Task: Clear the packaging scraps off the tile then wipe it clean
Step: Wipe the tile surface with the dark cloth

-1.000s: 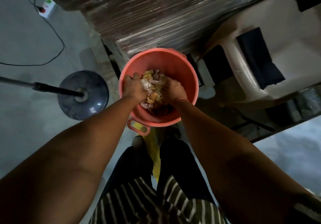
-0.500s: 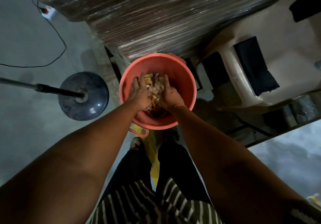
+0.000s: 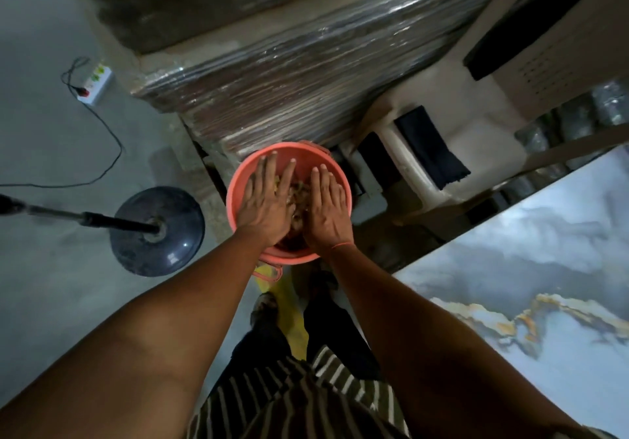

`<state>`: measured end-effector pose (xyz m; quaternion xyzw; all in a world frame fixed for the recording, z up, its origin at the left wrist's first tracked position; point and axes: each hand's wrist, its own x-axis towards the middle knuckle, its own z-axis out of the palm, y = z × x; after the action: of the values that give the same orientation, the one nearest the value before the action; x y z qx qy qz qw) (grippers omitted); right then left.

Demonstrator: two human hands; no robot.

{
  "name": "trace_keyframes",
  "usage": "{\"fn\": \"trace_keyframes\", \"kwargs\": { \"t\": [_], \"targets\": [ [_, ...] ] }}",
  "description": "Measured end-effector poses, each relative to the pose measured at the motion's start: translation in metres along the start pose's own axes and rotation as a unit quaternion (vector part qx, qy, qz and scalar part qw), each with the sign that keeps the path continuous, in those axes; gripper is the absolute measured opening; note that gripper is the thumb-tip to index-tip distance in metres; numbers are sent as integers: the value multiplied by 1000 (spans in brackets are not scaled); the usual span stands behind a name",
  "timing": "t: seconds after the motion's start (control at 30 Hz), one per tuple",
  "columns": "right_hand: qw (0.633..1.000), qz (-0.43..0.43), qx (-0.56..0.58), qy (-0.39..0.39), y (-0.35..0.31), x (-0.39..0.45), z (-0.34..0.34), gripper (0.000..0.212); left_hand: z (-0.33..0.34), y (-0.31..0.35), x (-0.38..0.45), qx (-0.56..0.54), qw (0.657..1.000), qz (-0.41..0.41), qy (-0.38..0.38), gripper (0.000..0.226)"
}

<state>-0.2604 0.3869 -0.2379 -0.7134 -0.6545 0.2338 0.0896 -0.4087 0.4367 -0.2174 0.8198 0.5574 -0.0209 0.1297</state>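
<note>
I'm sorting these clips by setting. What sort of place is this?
Probably a tile warehouse or showroom storeroom. A tall stack of shrink-wrapped slabs stands on a bare concrete floor, a large marble-patterned tile lies at the right, and an extension socket trails its cable loose across the floor.

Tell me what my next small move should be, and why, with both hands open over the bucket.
Probably lift both hands out and turn right toward the tile. The left hand and right hand are flat and open over the orange bucket, the scraps lie inside it, and neither hand holds anything.
</note>
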Motion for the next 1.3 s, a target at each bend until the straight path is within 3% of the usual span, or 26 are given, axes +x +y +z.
{"fn": "trace_keyframes", "kwargs": {
  "t": [0.33, 0.53, 0.77, 1.0, 1.3],
  "targets": [
    [993, 39, 9, 109, -41, -76, -89, 75, -106, 21, -51, -22, 996, 69, 45, 89],
    [984, 99, 9, 148, -46, -134, -112, 87, -132, 44, -73, -12, 990, 132, 51, 89],
    [966, 168, 9, 194, -8, -212, -131, 84, -133, 110, -100, -41, 979, 200, 15, 91],
    [945, 233, 17, 229, 58, -274, -142, 75, -101, 196, -105, 1, 966, 255, -45, 92],
    [954, 206, 10, 219, 142, -297, -168, 75, -87, 283, -89, 12, 965, 264, 4, 89]
  ]
}}
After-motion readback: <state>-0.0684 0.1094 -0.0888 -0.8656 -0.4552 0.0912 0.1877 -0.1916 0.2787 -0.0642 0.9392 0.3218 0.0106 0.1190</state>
